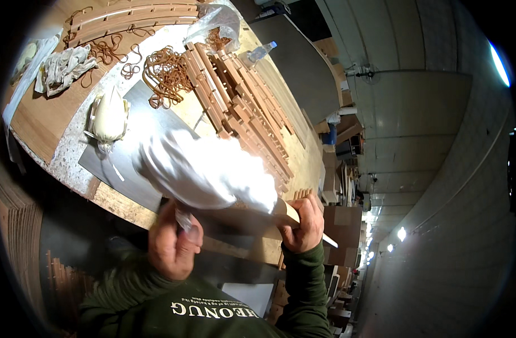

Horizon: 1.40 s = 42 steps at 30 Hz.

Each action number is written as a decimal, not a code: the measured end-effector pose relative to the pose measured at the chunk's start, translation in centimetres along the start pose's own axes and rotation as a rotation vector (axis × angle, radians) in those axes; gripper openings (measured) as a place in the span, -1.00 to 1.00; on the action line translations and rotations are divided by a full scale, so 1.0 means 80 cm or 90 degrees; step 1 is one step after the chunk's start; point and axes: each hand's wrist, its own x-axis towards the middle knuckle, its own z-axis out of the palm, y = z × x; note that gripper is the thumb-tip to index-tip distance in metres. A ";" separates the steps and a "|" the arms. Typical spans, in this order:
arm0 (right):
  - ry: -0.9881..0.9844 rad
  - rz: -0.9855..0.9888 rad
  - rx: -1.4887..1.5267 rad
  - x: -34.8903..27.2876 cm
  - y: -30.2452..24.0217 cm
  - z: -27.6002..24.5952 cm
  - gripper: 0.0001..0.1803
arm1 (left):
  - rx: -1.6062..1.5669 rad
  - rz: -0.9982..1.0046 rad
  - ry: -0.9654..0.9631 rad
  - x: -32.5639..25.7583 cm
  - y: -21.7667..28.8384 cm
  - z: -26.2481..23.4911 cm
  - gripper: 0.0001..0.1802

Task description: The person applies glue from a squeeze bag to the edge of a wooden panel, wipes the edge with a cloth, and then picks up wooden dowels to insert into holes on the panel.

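Observation:
My left hand [174,242] is closed at the lower middle, thumb and fingers pinching a shiny, clear-looking twisted end [183,221]. That end seems to belong to a large white bundle [199,169], smeared by motion and glare; its kind cannot be made out. My right hand [304,225] is wrapped round the end of a pale wooden piece [287,212]. The wood runs left beneath the white bundle, which hides part of it. Beyond the bundle, a cream-coloured filled plastic bag [108,117] with a tied tail lies on a grey sheet [92,159].
Slotted wooden strips [244,107] are stacked across the workbench [280,73]. Brown rubber bands [166,73] lie heaped beside them, near a clear plastic bag [215,22] and a bottle [260,52]. Crumpled cloth [63,69] sits at far left. Cardboard stacks [18,242] stand left, below the bench.

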 end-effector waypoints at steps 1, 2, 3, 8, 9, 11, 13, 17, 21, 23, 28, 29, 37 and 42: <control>-0.019 0.009 -0.010 0.001 -0.002 -0.002 -0.65 | 0.092 0.063 -0.037 -0.001 -0.013 0.007 -0.73; -0.017 -0.005 -0.006 0.003 -0.003 -0.005 -0.67 | 0.180 0.131 -0.066 0.001 -0.023 0.017 -0.72; -0.019 0.001 -0.013 0.001 -0.001 -0.005 -0.68 | 0.162 0.065 -0.112 -0.001 -0.023 0.019 -0.68; -0.016 -0.006 -0.004 -0.003 0.002 -0.003 -0.71 | 0.008 -0.099 -0.065 0.005 -0.007 0.009 -0.74; -0.013 -0.010 0.004 0.000 0.001 -0.002 -0.71 | -0.034 -0.065 0.022 0.004 -0.010 0.007 -0.75; -0.021 -0.008 0.003 0.003 -0.001 -0.004 -0.69 | 0.032 -0.075 0.011 -0.009 -0.023 0.009 -0.74; -0.030 -0.005 -0.001 0.006 -0.001 -0.006 -0.68 | 0.194 0.084 -0.046 -0.001 -0.024 0.024 -0.73; -0.013 -0.007 0.010 -0.002 0.009 -0.002 -0.69 | -0.077 -0.291 -0.264 0.010 -0.015 0.006 -0.70; 0.027 -0.016 0.024 -0.003 0.014 0.002 -0.67 | -0.551 -0.465 -0.290 0.008 -0.025 -0.003 -0.46; 0.033 -0.003 0.025 -0.005 0.012 0.001 -0.69 | -0.654 -0.528 -0.272 -0.001 -0.023 -0.001 -0.38; 0.003 0.027 0.002 -0.007 0.006 -0.004 -0.62 | -0.744 -0.570 -0.276 -0.022 -0.029 -0.005 -0.38; 0.007 0.031 0.001 -0.008 0.006 -0.004 -0.61 | -0.747 -0.565 -0.267 -0.025 -0.028 -0.002 -0.40; 0.044 0.004 -0.016 -0.009 -0.002 -0.009 -0.61 | 0.349 -0.047 -0.007 -0.007 -0.058 -0.035 -0.66; 0.060 -0.001 -0.016 -0.009 0.000 -0.006 -0.61 | 0.313 -0.104 -0.059 -0.014 -0.027 -0.027 -0.65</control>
